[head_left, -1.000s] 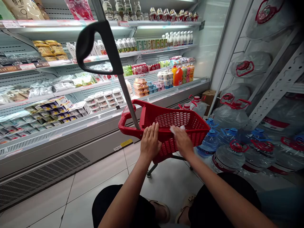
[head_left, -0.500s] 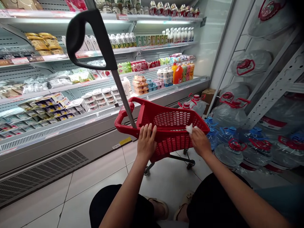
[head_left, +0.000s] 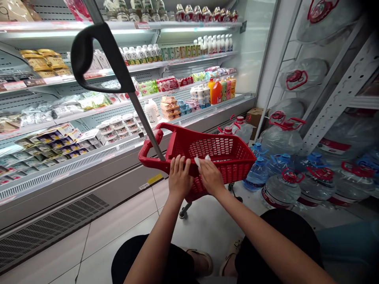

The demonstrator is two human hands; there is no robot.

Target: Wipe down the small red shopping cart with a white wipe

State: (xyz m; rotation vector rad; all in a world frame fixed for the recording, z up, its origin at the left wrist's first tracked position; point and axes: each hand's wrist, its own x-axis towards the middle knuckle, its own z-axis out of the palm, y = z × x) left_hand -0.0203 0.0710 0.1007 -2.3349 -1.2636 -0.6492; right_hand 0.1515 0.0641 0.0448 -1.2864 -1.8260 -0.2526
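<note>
A red plastic shopping basket on wheels (head_left: 225, 156) stands on the tiled floor in front of me. Its black pull handle (head_left: 89, 55) rises on a grey rod (head_left: 145, 122) to the upper left. My left hand (head_left: 179, 177) grips the basket's near rim, fingers curled over the edge. My right hand (head_left: 210, 175) presses a small white wipe (head_left: 201, 159) against the same rim, right beside the left hand. My knees in black clothing show at the bottom.
A refrigerated display case (head_left: 89, 157) with shelves of dairy and drinks runs along the left. Large water jugs with red handles (head_left: 284, 185) crowd the floor and a metal rack (head_left: 334, 106) on the right. A cardboard box (head_left: 254, 116) sits in the far corner.
My right hand with the wipe slid left along the near rim from the basket's right corner, ending beside my left hand. The view shifted slightly right.
</note>
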